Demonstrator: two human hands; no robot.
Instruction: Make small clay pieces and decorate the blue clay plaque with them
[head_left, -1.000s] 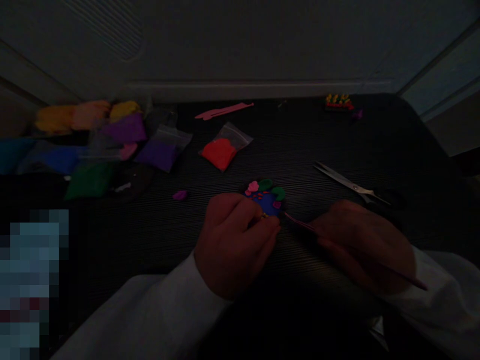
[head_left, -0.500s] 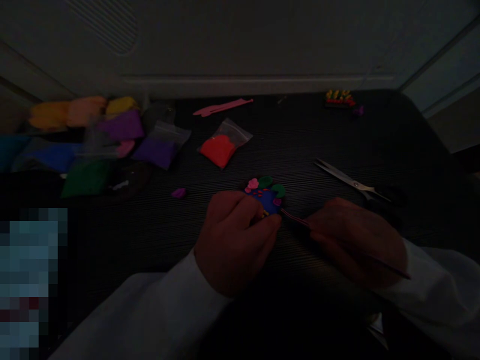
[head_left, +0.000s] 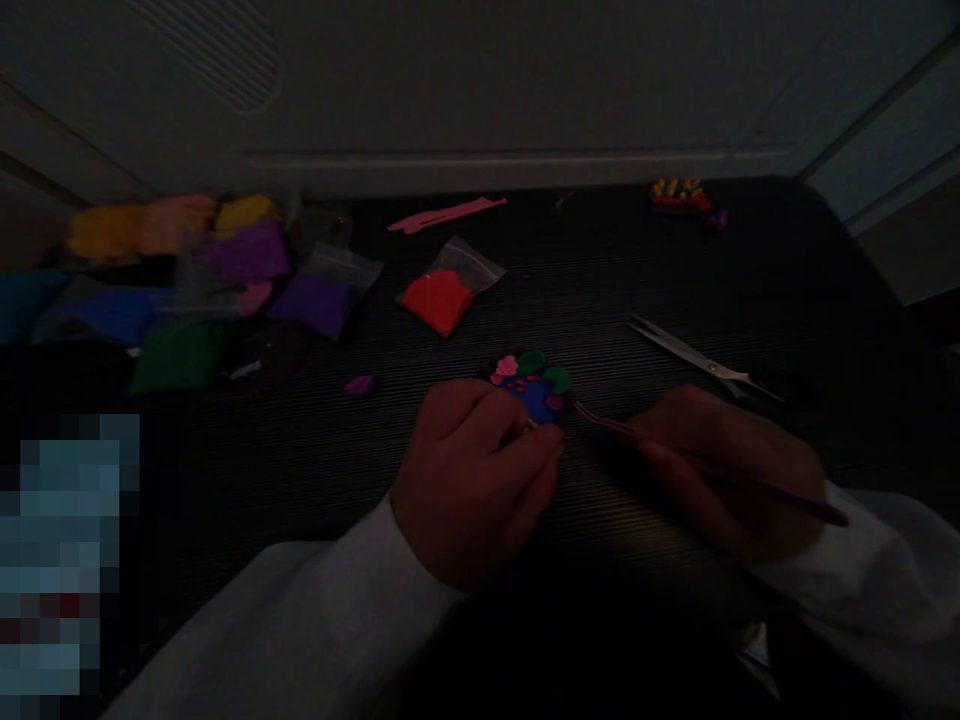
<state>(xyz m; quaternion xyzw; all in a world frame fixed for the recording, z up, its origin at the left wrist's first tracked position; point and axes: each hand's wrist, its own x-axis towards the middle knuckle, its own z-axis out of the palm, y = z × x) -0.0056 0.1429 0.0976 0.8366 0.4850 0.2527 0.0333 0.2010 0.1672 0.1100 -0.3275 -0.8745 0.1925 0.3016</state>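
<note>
My left hand (head_left: 476,485) is closed, its fingers pinching the near side of a small round clay piece (head_left: 536,398). That piece has a blue middle with small red bits, a pink flower, green leaf-like discs and a purple bloom at its rim. Part of it is hidden under my fingers. To its right, my right hand (head_left: 724,470) grips slim purplish tweezers (head_left: 611,424) like a pen. Their bent tips point at the clay piece and stand just apart from its right edge. Left of my left hand lies a small purple clay lump (head_left: 360,385).
Scissors (head_left: 709,364) lie slightly open at the right. Beyond the hands are a bag of red clay (head_left: 442,295) and a pink modelling tool (head_left: 448,214). Several bags of coloured clay (head_left: 180,355) crowd the left. A small yellow-and-red clay model (head_left: 679,196) sits at the back right.
My right hand has drawn back slightly to the right and up, taking the tweezer tips away from the clay piece's edge. My left hand stays nearly still.
</note>
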